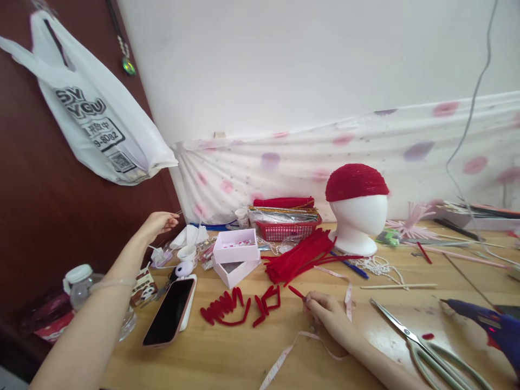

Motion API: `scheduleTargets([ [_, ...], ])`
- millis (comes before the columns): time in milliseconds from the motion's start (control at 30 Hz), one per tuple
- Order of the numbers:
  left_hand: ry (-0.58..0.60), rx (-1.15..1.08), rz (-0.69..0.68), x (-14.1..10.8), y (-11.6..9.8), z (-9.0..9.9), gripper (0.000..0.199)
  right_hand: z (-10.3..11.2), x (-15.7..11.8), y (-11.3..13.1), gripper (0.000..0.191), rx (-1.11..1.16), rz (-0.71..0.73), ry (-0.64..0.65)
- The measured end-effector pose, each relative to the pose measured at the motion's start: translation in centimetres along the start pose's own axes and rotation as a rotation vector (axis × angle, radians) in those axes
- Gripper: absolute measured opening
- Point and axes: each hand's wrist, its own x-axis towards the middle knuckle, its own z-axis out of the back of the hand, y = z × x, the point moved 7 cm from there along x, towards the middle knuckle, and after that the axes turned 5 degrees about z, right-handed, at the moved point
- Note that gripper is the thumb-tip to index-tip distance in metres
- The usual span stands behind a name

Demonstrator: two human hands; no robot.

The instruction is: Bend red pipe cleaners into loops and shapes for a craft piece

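My right hand [327, 313] rests over the table with its fingers closed on a short red pipe cleaner [296, 292], whose tip points to the left. My left hand [160, 222] is raised at the back left, above a white paper cup [187, 254], with its fingertips pinched together; what they hold is too fine to make out. Between the hands lie bent red pipe cleaner pieces [231, 323], one group in a zigzag, and a smaller folded group [266, 303]. A bundle of red pipe cleaners [298, 257] lies behind them.
Scissors [410, 334] and a blue glue gun [483, 319] lie at the right. A white foam head [357, 222] wears a red cap [356, 182]. A tape measure [280, 360], phone [170, 311], white box [235, 249], red basket [284, 231] and bottle [83, 287] also stand or lie here.
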Motion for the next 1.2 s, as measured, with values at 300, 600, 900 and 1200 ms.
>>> scheduleTargets([
  [300, -0.048, 0.067, -0.029, 0.0, 0.4, -0.3, 0.032, -0.1, 0.1, -1.0, 0.027, -0.019, -0.003, -0.018],
  [600, -0.343, 0.430, -0.252, -3.0, 0.0, -0.8, 0.035, -0.4, 0.2, -0.7, 0.027, -0.001, -0.005, -0.008],
  [900, -0.405, 0.692, -0.382, -5.0, -0.9, -1.7, 0.048, -0.2, 0.2, -0.4, 0.029, -0.004, 0.009, -0.012],
  [1200, -0.440, 0.716, -0.390, -4.0, -0.2, -1.6, 0.046, -0.1, 0.1, -0.5, 0.030, 0.003, 0.012, -0.004],
])
